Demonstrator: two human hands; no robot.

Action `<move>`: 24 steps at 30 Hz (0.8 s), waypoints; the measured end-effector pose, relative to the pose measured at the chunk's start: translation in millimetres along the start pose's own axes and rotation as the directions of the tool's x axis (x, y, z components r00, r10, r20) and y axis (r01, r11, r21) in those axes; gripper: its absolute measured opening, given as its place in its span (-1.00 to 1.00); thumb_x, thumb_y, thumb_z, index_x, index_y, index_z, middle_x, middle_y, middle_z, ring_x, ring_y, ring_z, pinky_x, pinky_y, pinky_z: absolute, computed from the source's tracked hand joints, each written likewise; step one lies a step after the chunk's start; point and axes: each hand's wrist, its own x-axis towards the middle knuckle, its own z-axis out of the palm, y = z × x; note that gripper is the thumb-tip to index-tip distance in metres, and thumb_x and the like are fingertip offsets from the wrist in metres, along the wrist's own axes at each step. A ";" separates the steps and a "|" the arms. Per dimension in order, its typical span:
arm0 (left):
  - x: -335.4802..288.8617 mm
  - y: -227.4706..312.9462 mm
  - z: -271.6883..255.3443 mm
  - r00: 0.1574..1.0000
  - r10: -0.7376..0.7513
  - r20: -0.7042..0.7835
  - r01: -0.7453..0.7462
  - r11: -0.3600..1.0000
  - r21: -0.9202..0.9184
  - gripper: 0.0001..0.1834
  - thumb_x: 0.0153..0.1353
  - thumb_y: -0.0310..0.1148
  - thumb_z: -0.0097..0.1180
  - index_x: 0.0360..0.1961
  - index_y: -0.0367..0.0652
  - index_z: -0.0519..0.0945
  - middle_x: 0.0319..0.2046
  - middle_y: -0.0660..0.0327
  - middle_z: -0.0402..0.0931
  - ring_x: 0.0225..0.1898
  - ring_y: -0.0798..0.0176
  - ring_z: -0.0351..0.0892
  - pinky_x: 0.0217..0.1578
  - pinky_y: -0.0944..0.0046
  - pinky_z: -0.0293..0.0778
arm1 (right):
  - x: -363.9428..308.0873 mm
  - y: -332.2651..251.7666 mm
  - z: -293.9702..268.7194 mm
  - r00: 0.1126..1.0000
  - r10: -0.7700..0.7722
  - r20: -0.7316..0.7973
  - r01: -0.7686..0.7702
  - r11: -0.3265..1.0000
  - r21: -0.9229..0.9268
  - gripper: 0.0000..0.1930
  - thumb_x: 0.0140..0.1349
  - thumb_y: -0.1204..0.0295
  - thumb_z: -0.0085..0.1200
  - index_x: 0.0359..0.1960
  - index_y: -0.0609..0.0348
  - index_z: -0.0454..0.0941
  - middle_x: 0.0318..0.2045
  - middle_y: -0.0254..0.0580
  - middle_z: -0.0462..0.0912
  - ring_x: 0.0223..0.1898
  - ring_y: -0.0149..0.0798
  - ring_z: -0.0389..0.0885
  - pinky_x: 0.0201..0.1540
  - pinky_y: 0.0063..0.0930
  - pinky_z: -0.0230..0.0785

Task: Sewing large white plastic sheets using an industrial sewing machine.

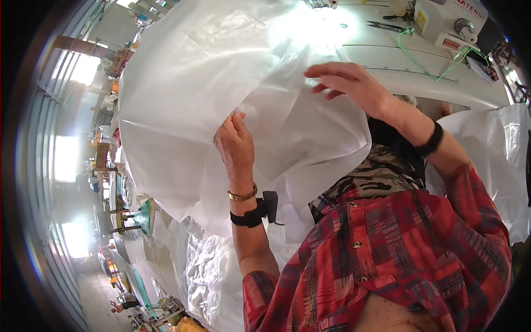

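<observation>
White woven sheet (pixel 221 72) apparently pinched in left hand (pixel 235 146) grip

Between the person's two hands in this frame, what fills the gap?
In the head view, only folds of the white woven sheet span between the left hand, which grips a fold, and the right hand, spread flat on it.
</observation>
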 end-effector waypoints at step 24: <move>48.3 17.3 -41.8 0.776 0.253 0.578 0.128 0.833 -0.538 -0.50 0.40 -0.05 -0.03 -0.12 -0.37 0.62 -0.19 0.05 0.67 -0.11 0.27 0.62 -0.03 0.28 0.48 | -60.6 -43.3 114.8 0.725 -0.289 0.625 -0.118 0.842 0.527 -0.56 0.33 0.12 0.06 0.07 0.19 0.53 -0.03 -0.20 0.62 -0.03 -0.33 0.56 0.02 -0.46 0.40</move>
